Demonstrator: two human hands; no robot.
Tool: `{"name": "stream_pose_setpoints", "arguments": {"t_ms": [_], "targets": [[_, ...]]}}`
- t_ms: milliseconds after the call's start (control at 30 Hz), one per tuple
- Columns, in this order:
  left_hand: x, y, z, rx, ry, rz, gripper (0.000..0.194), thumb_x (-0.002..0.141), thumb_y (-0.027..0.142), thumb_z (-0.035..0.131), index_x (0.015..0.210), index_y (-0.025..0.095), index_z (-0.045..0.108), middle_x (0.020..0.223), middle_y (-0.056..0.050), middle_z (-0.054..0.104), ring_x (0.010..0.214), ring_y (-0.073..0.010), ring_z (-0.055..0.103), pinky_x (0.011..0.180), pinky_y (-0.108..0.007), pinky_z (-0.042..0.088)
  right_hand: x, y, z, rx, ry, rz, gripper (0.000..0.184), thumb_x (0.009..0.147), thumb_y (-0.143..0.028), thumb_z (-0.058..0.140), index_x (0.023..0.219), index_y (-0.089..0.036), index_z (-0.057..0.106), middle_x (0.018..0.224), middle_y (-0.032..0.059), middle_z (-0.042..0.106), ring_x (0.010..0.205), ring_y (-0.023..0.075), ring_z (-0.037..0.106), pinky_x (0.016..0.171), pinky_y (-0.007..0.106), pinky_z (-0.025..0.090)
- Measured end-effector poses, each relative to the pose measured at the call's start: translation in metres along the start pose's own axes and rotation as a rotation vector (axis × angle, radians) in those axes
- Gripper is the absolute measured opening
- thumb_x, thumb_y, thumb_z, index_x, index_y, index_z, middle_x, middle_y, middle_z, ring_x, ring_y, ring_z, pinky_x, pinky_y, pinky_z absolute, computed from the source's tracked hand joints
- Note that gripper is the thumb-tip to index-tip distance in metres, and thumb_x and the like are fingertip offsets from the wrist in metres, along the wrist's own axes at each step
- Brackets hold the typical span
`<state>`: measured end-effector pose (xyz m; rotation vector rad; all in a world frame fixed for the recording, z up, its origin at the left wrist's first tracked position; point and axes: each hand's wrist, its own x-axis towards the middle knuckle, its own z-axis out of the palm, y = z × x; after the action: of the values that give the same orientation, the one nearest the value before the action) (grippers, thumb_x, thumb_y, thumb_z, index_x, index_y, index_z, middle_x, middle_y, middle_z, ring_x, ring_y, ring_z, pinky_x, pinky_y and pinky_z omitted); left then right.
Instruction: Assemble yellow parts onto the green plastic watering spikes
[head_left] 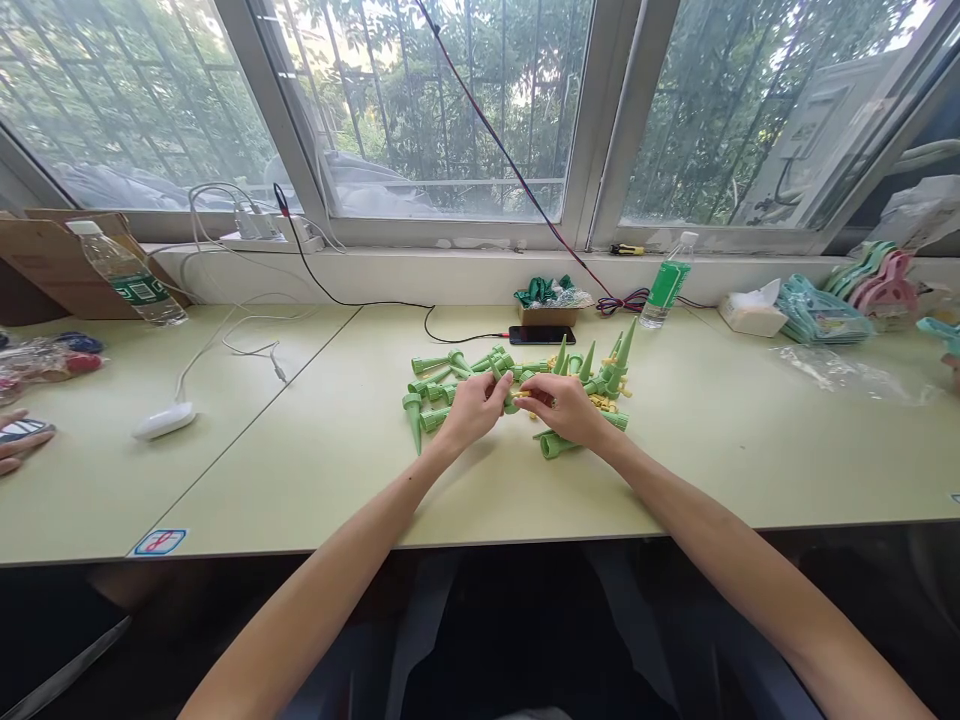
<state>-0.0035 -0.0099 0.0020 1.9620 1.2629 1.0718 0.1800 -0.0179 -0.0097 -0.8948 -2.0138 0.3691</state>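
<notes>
My left hand (475, 408) is closed on a green plastic spike (510, 403), mostly hidden by the fingers. Facing it, my right hand (564, 405) pinches a small yellow plastic piece (523, 394) against or very near the spike; I cannot tell if they touch. Several loose green cone-shaped spikes (415, 418) lie left of and behind my left hand. Behind my right hand, more green spikes (621, 362) point upward, with small yellow pieces (604, 403) heaped beside them. Under my right wrist rests a green tube-like part (553, 445).
A phone (541, 335) with a cable lies behind the pile, before a small box (547, 315). Water bottles (667, 282) stand right and left. Tissues (752, 308) and hangers (885, 285) are far right. A white mouse (165, 421) and another person's hand (19, 440) are at left.
</notes>
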Motion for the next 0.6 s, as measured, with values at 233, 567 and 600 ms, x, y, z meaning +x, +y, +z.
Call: {"name": "stream_pose_setpoints", "arguments": {"t_ms": [233, 567, 600], "targets": [[-0.0022, 0.0009, 0.0018, -0.002, -0.008, 0.061, 0.046, 0.095, 0.048, 0.049, 0.059, 0.02, 0.042, 0.05, 0.001, 0.053, 0.047, -0.0111, 0.048, 0.05, -0.025, 0.036, 0.0008, -0.0003, -0.0021, -0.024, -0.007, 0.039, 0.038, 0.096, -0.048, 0.055, 0.073, -0.018, 0.061, 0.061, 0.0, 0.056, 0.057, 0.0126, 0.046, 0.06, 0.027, 0.037], [-0.005, -0.0014, 0.0042, 0.059, -0.053, 0.133, 0.04, 0.098, 0.043, 0.044, 0.066, 0.02, 0.048, 0.055, 0.001, 0.055, 0.045, -0.0114, 0.045, 0.051, -0.028, 0.037, -0.0004, 0.0013, -0.0019, -0.068, 0.008, 0.055, 0.046, 0.097, -0.047, 0.05, 0.06, -0.02, 0.042, 0.053, -0.0032, 0.045, 0.051, 0.0108, 0.037, 0.054, 0.027, 0.029], [-0.0052, -0.0011, 0.004, 0.058, -0.061, 0.139, 0.04, 0.098, 0.043, 0.043, 0.066, 0.02, 0.048, 0.055, 0.0, 0.056, 0.046, -0.0117, 0.046, 0.052, -0.028, 0.038, -0.0004, 0.0012, -0.0019, -0.074, 0.007, 0.055, 0.047, 0.097, -0.047, 0.049, 0.06, -0.02, 0.04, 0.053, -0.0034, 0.044, 0.051, 0.0107, 0.036, 0.054, 0.028, 0.028]]}}
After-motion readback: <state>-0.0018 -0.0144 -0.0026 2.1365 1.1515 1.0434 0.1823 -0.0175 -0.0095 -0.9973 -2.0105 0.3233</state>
